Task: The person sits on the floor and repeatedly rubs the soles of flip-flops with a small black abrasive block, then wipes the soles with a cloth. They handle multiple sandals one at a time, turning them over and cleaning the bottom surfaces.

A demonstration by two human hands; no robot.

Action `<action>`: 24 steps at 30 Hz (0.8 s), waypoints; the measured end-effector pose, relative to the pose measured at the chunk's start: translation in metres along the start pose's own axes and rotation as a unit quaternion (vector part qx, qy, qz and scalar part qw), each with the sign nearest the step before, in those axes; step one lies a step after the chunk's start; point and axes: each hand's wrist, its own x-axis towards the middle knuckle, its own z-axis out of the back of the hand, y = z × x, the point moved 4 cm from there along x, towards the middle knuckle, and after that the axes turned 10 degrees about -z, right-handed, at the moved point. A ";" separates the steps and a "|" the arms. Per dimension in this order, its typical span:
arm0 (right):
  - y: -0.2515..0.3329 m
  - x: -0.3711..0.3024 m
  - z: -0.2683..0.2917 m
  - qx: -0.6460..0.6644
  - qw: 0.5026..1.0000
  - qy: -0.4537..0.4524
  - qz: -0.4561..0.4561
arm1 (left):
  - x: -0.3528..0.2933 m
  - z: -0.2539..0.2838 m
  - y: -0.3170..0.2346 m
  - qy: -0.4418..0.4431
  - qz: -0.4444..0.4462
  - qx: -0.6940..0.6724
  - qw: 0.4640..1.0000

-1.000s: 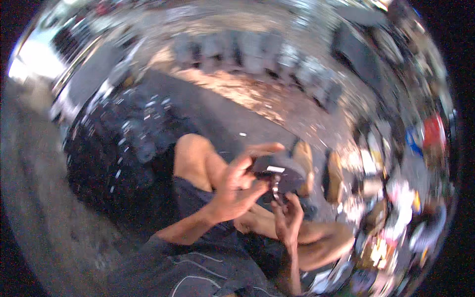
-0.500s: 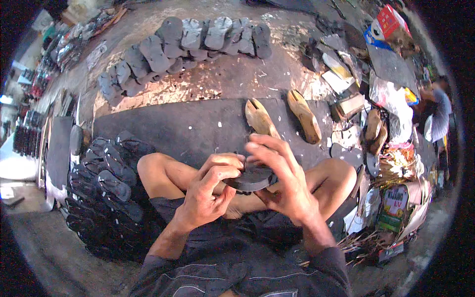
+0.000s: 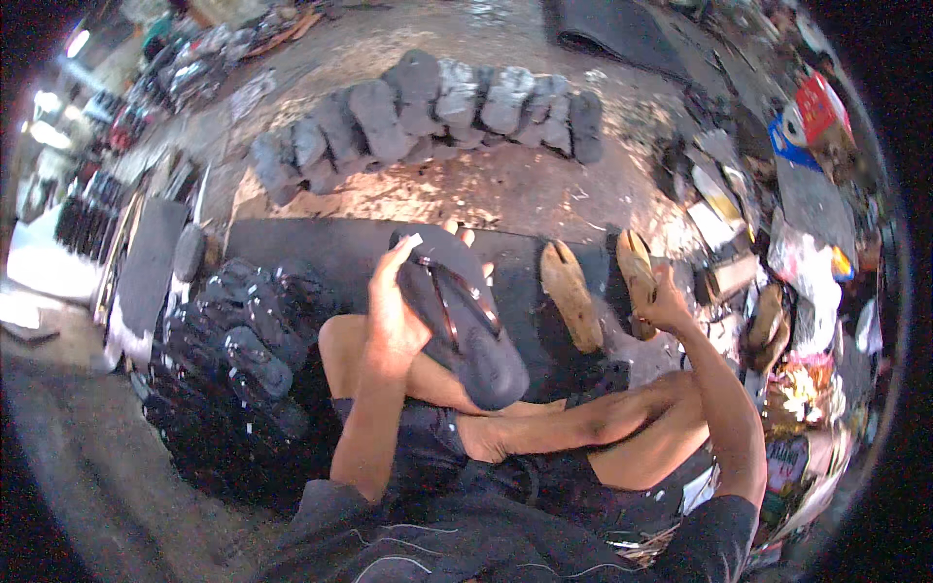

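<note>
A dark flip-flop (image 3: pixel 476 345) with a thong strap is held up over my crossed legs, its strapped side facing me. My left hand (image 3: pixel 394 311) grips it by the toe half, thumb on the near edge and fingertips showing past the far edge. Off to the right, my right hand (image 3: pixel 668 303) has its fingers closed on the side of a wooden shoe last (image 3: pixel 634 257) with a slit toe. A second wooden shoe last (image 3: pixel 571 296) lies just left of it on the black mat (image 3: pixel 301 238).
A heap of dark flip-flops (image 3: pixel 258 364) lies at my left. Beyond the mat, several grey soles (image 3: pixel 379 121) stand in a curved row. To the right are a red box (image 3: pixel 821 112), plastic bags (image 3: pixel 802 257) and scraps. A dark sheet (image 3: pixel 622 39) lies at the back.
Both hands were together on the flip-flop. The left now holds it alone, turned and raised forward. My right hand has let go and reached right to the shoe last. The view has shifted.
</note>
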 end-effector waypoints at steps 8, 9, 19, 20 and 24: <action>0.118 -0.194 -0.008 0.524 0.845 0.060 0.087 | -0.008 0.076 -0.082 -0.056 -0.348 -0.005 0.936; 0.110 -0.209 -0.019 0.507 0.854 0.092 0.066 | -0.010 0.068 -0.083 -0.053 -0.374 -0.007 0.926; 0.159 -0.285 -0.052 0.349 0.855 -0.052 0.381 | -0.043 0.004 -0.036 -0.009 -0.134 0.083 0.987; 0.156 -0.287 -0.052 0.352 0.855 -0.045 0.377 | -0.045 0.003 -0.036 -0.007 -0.119 0.086 0.989; 0.154 -0.293 -0.068 0.378 0.835 -0.112 0.384 | -0.047 -0.007 -0.014 0.037 -0.027 -0.010 0.999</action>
